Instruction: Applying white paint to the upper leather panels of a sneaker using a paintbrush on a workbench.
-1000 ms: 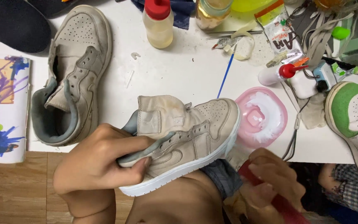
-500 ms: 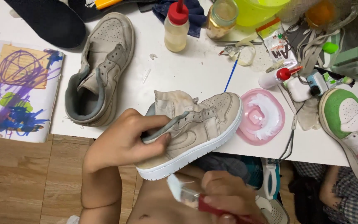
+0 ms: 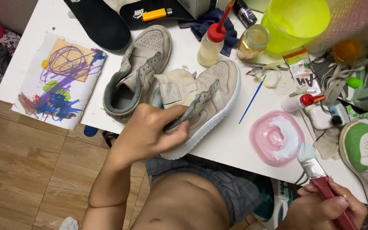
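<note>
1. Since half a second ago, the right hand (image 3: 326, 208) has swung out from under the sneaker to the lower right, and its brush (image 3: 320, 172) now points up toward the pink lid (image 3: 276, 137), the pale bristles just beside the lid's near rim.
2. Over the same moment the beige high-top sneaker (image 3: 207, 102) has stayed in the left hand (image 3: 150, 132), lying on its side at the near edge of the white table (image 3: 231, 145) with its white sole facing the person.
3. Left hand's fingers are curled and pressed tight around the sneaker's heel and grey collar, thumb on top; the shoe's tongue flops out toward the table.
4. Right hand is closed in a fist around the brush's red handle, with the metal ferrule and bristles sticking out above the knuckles.
5. A second beige sneaker (image 3: 139, 72) rests upright on the table just behind and left of the held one, almost touching it.
6. Beyond the held shoe stand a squeeze bottle with a red cap (image 3: 211, 44) and a small glass jar (image 3: 252, 41), near a yellow-green tub (image 3: 294, 23).
7. A thin blue stick (image 3: 251, 102) lies between the sneaker and the pink lid, which has white paste smeared in it.
8. A child's scribbled drawing (image 3: 60, 81) sits at the table's left edge, well apart from both hands.
9. A green-and-white shoe (image 3: 367, 153) lies at the far right.
</note>
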